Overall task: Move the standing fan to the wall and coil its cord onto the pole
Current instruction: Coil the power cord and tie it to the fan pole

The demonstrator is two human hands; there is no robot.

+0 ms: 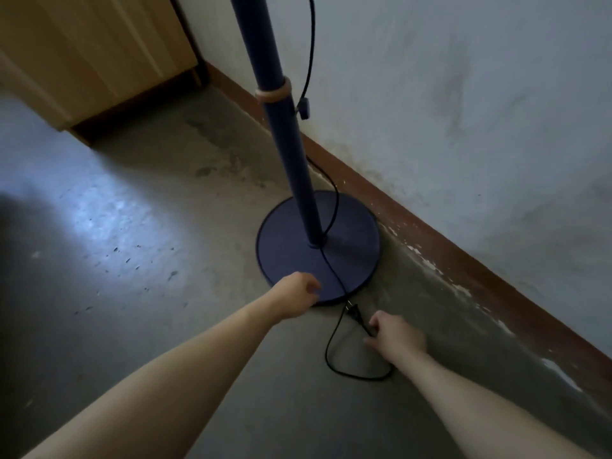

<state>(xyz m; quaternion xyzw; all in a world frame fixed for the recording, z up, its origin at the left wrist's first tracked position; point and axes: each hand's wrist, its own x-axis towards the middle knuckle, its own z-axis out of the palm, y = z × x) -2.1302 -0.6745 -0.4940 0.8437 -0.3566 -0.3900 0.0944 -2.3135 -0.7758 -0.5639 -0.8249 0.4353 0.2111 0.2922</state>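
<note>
Single head-worn wide-angle view, tilted down.
It looks forward and down at the concrete floor (159, 226) along the wall (463, 94), near the standing fan's round base (288, 260), its pole (284, 134) rising past the top edge.
</note>
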